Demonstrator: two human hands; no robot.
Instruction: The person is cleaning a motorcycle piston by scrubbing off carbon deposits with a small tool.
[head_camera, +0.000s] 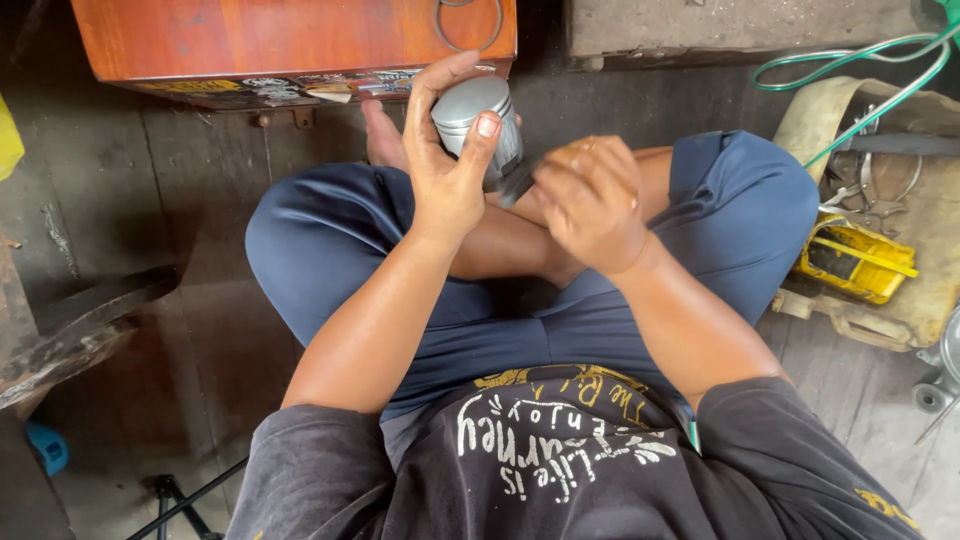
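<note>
The left hand (445, 170) grips a grey piston (480, 120) above the crossed legs, the right hand (590, 200) clenches a dark tool (517, 185) against its side; steady, short strokes seem best.

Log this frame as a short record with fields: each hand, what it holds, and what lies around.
posture: person sits cross-legged on the floor
left hand: grips a grey metal piston, its flat top tilted up
right hand: closed on a dark tool, blurred, its tip at the piston's side
ahead: wooden box
right side: yellow container on a worn mat; green hose
</note>
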